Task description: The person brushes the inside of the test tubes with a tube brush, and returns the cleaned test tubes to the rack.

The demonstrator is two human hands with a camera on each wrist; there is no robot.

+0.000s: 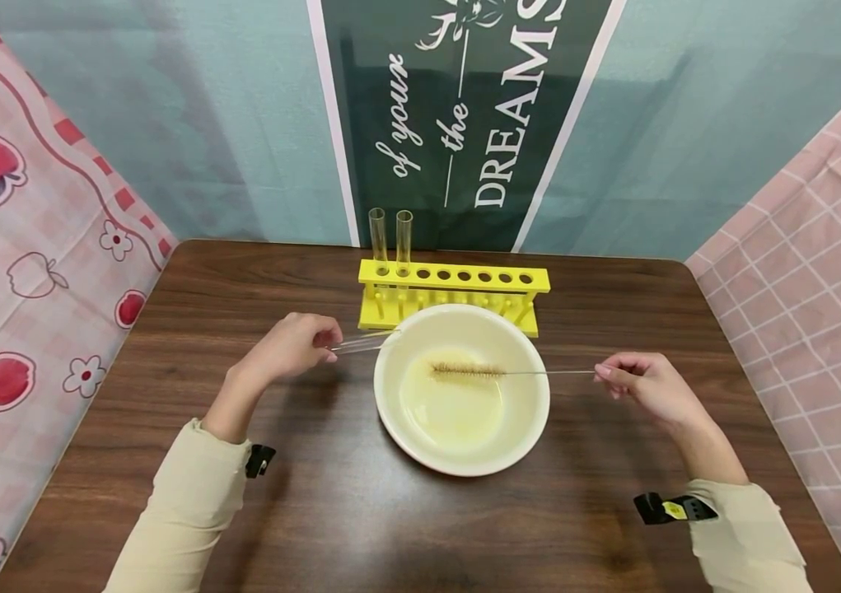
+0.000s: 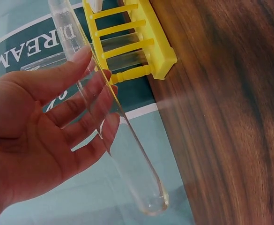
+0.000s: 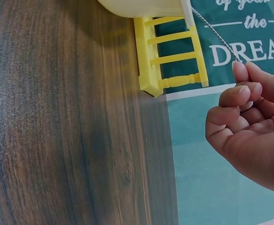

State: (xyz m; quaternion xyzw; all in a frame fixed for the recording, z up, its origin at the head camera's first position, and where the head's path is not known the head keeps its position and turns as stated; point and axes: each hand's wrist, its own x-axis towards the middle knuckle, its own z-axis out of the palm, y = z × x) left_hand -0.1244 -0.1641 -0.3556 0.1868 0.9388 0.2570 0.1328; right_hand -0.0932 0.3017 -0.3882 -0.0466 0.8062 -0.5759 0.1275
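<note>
My left hand [image 1: 294, 346] grips a clear glass test tube [image 2: 137, 159] between thumb and fingers. In the head view the tube's far end reaches the left rim of a white bowl [image 1: 536, 412]. Shallow yellowish liquid [image 1: 457, 416] covers the bowl's bottom. On the right, my right hand [image 1: 646, 383] pinches the thin twisted wire handle [image 3: 214, 32] between thumb and forefinger. That handle leads left to the tan bristles of a test tube brush [image 1: 464, 371], which lie over the liquid, outside the tube.
Behind the bowl stands a yellow test tube rack [image 1: 457, 276]; two clear tubes [image 1: 404, 239] stand upright in its left holes. The dark wooden table [image 1: 464, 527] backs onto a blue-green cloth [image 1: 227, 148]. Patterned pink cloths hang at both sides.
</note>
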